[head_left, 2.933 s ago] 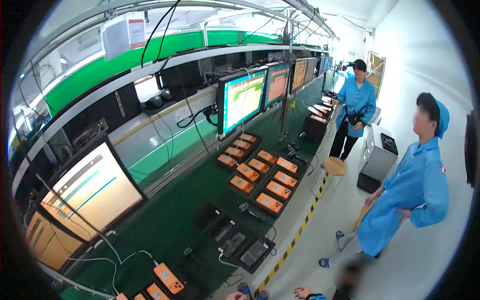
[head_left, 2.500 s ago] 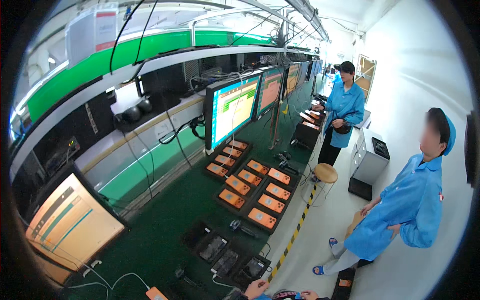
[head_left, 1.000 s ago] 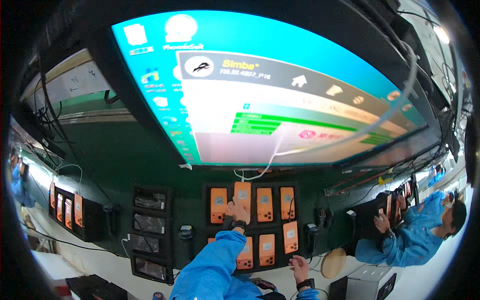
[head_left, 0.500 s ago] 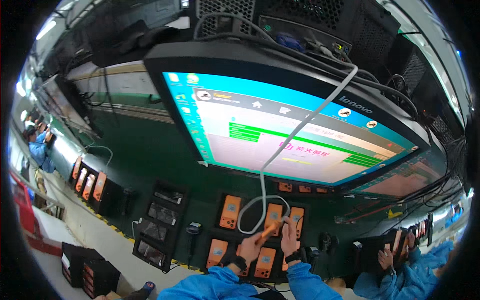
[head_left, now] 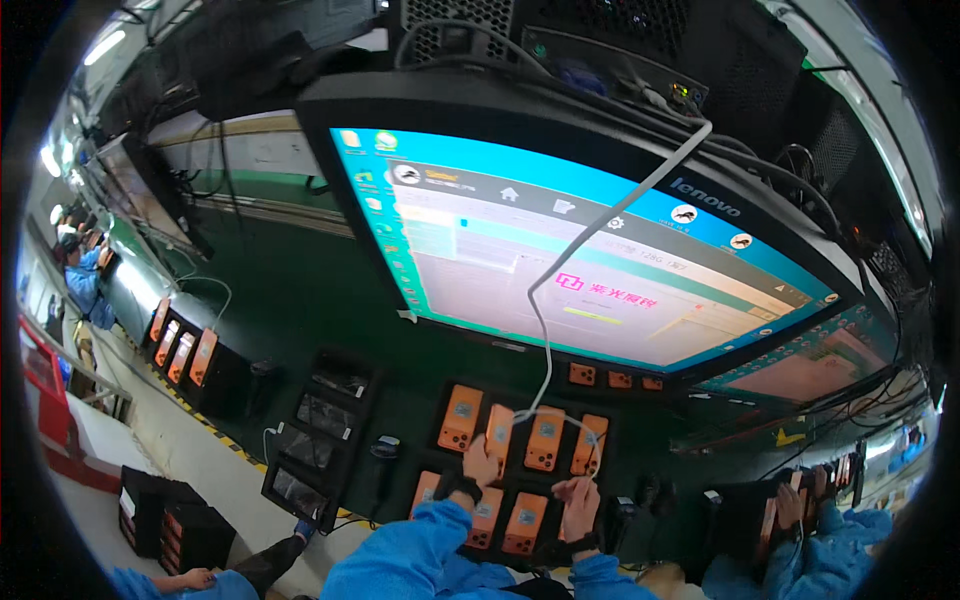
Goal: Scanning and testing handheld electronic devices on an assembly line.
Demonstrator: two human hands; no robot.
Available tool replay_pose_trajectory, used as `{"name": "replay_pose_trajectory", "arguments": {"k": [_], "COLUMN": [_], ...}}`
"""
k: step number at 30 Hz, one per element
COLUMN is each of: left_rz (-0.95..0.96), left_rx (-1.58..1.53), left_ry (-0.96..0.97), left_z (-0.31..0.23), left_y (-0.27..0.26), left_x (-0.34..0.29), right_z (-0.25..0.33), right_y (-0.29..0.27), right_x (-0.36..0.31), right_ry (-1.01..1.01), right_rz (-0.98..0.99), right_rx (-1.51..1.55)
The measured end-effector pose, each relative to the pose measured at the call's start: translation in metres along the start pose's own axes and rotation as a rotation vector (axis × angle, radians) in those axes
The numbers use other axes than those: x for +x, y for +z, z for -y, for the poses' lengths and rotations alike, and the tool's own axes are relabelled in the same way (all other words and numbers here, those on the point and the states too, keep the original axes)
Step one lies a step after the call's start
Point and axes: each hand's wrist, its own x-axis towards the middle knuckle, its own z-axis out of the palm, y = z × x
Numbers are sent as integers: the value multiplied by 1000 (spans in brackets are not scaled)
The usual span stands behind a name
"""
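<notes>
Several orange phones stand in two rows in a dark tray (head_left: 571, 400) on the green bench. My left hand (head_left: 480, 465) has its fingers closed on the lower end of one orange phone (head_left: 499, 432), second from the left in the back row. Beside it are another orange phone (head_left: 460, 415) on the left and an orange phone (head_left: 544, 437) on the right. My right hand (head_left: 577, 503), in front of the back row's right end, pinches the end of a light grey cable (head_left: 547, 350). The plug itself is hidden by my fingers. The cable hangs down across the monitor and loops over the phones.
A large lit monitor (head_left: 530, 250) leans over the bench. Left of the phones stand a black handheld scanner (head_left: 384, 460) and a dark tray of black-screened devices (head_left: 325, 415). A co-worker's blue sleeve (head_left: 835, 545) is at right. Black boxes (head_left: 195, 535) stand at lower left.
My left hand has lowered the orange phone into the back row and moved left. My right hand, apart from the phone now, has come down with the cable. Green bars on the screen have faded.
</notes>
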Motion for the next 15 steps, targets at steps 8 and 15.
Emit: {"name": "replay_pose_trajectory", "arguments": {"k": [8, 15], "left_rz": [148, 23], "left_rx": [-147, 279], "left_ry": [87, 208], "left_z": [57, -1], "left_y": [51, -37], "left_x": [50, 29], "right_z": [-8, 9], "right_y": [-26, -32], "right_x": [-55, -51], "right_ry": [192, 234], "right_rz": [-3, -95], "right_rx": [-173, -164]}}
